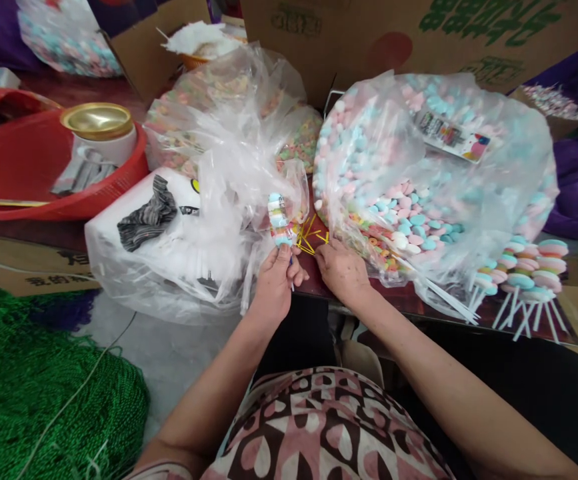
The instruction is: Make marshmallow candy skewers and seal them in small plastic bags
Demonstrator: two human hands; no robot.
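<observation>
My left hand (275,280) is closed around the stick of a candy skewer (279,220), a stack of pink, blue and white sweets inside a thin clear wrapper, held upright at the table's front edge. My right hand (341,269) lies just to the right of it, fingers curled down onto a small heap of yellow twist ties (311,235); whether it grips one is hidden. A big clear bag of pastel candies (419,173) bulges right behind my right hand. Finished skewers (531,267) lie at the right.
A clear bag of white sticks (169,260) sits left of my hands, with a red basin (29,167) holding a gold-lidded jar (99,123) behind it. Cardboard boxes (369,33) stand at the back. Green netting (43,393) covers the floor at lower left.
</observation>
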